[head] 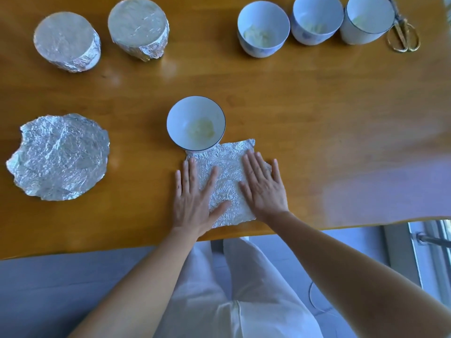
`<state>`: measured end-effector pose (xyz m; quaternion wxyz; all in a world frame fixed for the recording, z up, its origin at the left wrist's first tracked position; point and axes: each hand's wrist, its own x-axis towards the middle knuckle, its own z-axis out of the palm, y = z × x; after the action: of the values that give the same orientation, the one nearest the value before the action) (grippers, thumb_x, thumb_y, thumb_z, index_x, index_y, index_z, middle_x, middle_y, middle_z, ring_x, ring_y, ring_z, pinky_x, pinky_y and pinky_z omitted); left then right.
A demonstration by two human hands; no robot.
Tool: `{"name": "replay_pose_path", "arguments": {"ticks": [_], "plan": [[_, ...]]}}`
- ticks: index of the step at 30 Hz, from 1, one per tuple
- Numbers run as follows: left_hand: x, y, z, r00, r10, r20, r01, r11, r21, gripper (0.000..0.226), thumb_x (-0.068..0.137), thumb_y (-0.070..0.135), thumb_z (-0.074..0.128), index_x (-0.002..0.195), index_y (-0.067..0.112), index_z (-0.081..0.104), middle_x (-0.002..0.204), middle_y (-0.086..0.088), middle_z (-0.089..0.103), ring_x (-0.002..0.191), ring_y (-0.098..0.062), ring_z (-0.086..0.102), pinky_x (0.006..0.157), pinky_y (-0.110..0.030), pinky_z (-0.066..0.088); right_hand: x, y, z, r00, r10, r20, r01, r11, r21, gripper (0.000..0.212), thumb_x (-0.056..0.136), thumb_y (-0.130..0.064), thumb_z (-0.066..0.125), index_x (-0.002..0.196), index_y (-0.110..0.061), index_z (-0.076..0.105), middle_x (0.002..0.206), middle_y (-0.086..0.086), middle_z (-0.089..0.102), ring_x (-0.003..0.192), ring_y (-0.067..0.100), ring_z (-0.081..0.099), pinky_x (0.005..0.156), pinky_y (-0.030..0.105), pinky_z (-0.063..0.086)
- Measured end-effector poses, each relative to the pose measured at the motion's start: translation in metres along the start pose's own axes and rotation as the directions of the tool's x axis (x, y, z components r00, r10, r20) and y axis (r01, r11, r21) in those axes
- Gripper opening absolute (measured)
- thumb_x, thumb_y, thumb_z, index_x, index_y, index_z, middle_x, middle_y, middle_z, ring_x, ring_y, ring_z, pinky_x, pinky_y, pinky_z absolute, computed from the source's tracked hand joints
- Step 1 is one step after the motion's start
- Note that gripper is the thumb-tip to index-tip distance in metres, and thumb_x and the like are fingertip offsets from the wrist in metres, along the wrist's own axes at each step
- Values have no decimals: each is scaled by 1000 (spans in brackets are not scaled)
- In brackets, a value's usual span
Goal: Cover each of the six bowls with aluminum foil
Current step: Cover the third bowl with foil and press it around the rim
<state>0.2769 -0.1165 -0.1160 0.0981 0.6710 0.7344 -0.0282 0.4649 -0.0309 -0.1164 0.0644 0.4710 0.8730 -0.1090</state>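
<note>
A crinkled foil sheet (223,172) lies flat on the wooden table near its front edge. My left hand (194,198) and my right hand (263,186) both press on it with straight, spread fingers. An uncovered white bowl (196,123) with pale food in it stands just beyond the sheet, touching its far edge. Two foil-covered bowls (67,41) (138,26) stand at the back left. Three uncovered white bowls (263,28) (317,18) (368,19) stand in a row at the back right.
A stack of crumpled round foil sheets (58,156) lies at the left. Gold-handled scissors (402,32) lie at the back right beside the last bowl. The table's front edge (341,226) runs just below my wrists.
</note>
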Motion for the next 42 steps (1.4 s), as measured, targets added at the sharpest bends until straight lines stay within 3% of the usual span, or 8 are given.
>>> {"name": "replay_pose_path", "arguments": {"ticks": [5, 9, 16, 19, 22, 27, 32, 42], "plan": [[-2, 3, -7, 1000, -17, 2, 17, 1000, 18, 101, 88, 81, 24, 159, 12, 9, 164, -25, -3, 153, -37, -6, 123, -54, -3, 0, -6, -13, 993, 107, -58, -104, 993, 46, 66, 102, -46, 9, 155, -7, 11, 164, 7, 6, 151, 20, 2, 122, 48, 3], [-12, 6, 0, 995, 94, -23, -93, 995, 23, 91, 95, 70, 23, 157, 4, 20, 166, -18, 5, 154, -30, 3, 124, -52, 3, -12, -36, -5, 990, -133, -56, 135, 990, 39, 62, 103, -40, 17, 155, -7, 14, 163, 8, 10, 151, 22, 7, 121, 46, 14], [-19, 7, 1, 997, 77, -33, -77, 997, -20, 83, 95, 66, 27, 158, 13, 20, 165, -15, 12, 153, -29, 11, 121, -55, 16, -20, 5, -2, 995, -102, -1, 102, 994, -32, 60, 103, -42, 19, 156, -12, 17, 164, 4, 11, 151, 21, 8, 121, 49, 12], [-22, 15, -9, 994, 62, -95, -62, 998, 0, 69, 95, 56, 33, 146, 13, 47, 148, -15, 46, 129, -34, 45, 109, -52, 31, -11, 13, -12, 990, -142, -9, 141, 989, -44, 62, 95, -30, 31, 154, -12, 23, 163, 6, 13, 151, 24, 9, 120, 50, 0], [-15, 21, -20, 981, 52, -189, -63, 996, -55, 47, 94, 44, 36, 121, 13, 61, 120, -9, 58, 108, -33, 56, 100, -45, 34, -1, 5, -25, 995, -82, -60, 80, 996, -24, 75, 78, -16, 53, 150, -9, 33, 162, 9, 17, 150, 26, 12, 117, 49, -1], [12, 27, -7, 955, 261, -138, -267, 963, -23, 57, 100, 32, 33, 152, 8, 36, 162, -10, 29, 150, -29, 25, 118, -47, 27, -8, -32, -17, 990, 64, -123, -42, 984, 175, 62, 81, -19, 50, 142, -5, 44, 145, 13, 45, 132, 31, 42, 108, 39, 23], [14, 14, 5, 976, 218, -13, -218, 976, 6, 69, 104, 49, 17, 159, 9, 8, 167, -10, 3, 154, -24, 2, 124, -45, 17, -20, -25, 7, 998, 64, -30, -60, 993, 101, 63, 102, -41, 19, 155, -7, 13, 164, 9, 8, 151, 25, 4, 122, 45, 9], [-8, 9, -4, 996, 83, 43, -82, 997, -11, 89, 95, 70, 21, 159, 9, 12, 167, -5, 6, 154, -20, 4, 123, -52, 11, -4, 12, -1, 991, -131, 34, 130, 991, 22, 75, 99, -59, 20, 156, -12, 6, 164, 5, 0, 151, 22, -4, 123, 44, 6]]}}
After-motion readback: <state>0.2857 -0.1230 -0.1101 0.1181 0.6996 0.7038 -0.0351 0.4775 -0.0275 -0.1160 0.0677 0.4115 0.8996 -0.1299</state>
